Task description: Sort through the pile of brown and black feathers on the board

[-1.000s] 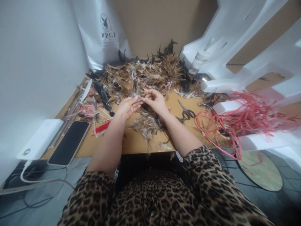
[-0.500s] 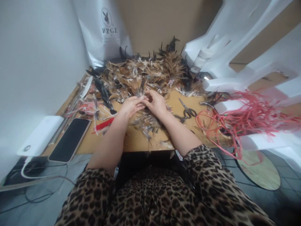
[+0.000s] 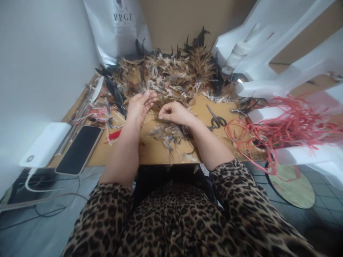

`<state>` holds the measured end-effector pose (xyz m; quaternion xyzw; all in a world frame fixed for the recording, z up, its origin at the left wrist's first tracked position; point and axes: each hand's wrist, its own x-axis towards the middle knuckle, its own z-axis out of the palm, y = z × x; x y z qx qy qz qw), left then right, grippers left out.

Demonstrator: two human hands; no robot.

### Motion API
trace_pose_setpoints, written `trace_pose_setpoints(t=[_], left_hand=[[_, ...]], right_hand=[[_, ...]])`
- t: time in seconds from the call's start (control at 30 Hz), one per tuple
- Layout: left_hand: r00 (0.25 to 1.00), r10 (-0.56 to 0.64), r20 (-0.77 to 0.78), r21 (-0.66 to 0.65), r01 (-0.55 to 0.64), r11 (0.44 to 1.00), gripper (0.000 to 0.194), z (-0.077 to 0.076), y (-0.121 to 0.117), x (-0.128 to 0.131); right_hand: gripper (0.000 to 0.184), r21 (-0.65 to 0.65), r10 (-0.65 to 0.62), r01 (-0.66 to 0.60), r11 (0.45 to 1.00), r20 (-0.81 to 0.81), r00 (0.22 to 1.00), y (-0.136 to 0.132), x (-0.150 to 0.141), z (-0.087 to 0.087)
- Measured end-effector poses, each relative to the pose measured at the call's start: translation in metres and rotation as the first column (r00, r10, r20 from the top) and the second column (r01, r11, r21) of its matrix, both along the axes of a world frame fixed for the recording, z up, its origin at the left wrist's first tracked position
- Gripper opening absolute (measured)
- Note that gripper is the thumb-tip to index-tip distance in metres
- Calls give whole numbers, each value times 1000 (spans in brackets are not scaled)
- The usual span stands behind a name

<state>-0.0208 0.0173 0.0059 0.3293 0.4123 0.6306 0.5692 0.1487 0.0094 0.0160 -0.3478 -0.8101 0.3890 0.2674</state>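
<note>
My left hand (image 3: 139, 106) is raised at the near edge of the feather pile, its thumb pressed against the fingers. A small bunch of brown feathers (image 3: 142, 79) fans out just beyond that thumb and seems to be pinched there, though it blends with the pile behind. To the right and a little lower, my right hand (image 3: 175, 113) has thumb and fingertips drawn together in a pinch. Whatever thin thing it may hold is too small to make out. The two hands are apart. Under them lie loose grey-brown feathers (image 3: 167, 135) on the wooden table (image 3: 152, 155).
A large feather pile (image 3: 168, 73) covers the table's back. Scissors (image 3: 216, 119) lie right of my right hand, beside tangled red strips (image 3: 284, 125) on white foam. At left are a phone (image 3: 79, 150), a white power bank (image 3: 46, 144) with a cable, and a red strip (image 3: 114, 135).
My hands were together at the fingertips and have separated. The left went left and up with the feather bunch; the right stayed lower, near the table's middle. The view has tilted slightly downward.
</note>
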Motion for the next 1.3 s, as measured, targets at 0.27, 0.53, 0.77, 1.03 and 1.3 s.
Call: trace_pose_setpoints(t=[0.27,0.53,0.77,1.03,1.3], left_hand=[[1000,-18,2,65,18,998,17,1,1,1],[995,5,99,153,-21,988,9,11,1,-13],[987,73,143,101,-88,991,12,10,7,-28],[986,46,162,143,-70,987,9,16,0,-26],[993,109,42,108,-113,988,12,18,-1,-28]], right_hand=[[18,-22,10,-10,1000,-3,1000,3,6,5],[19,60,7,-13,998,94,996,5,0,16],[21,224,-10,-89,971,406,914,4,-27,11],[27,341,-36,-146,929,475,879,1,-49,2],[24,441,22,-275,855,498,867,-7,-82,-9]])
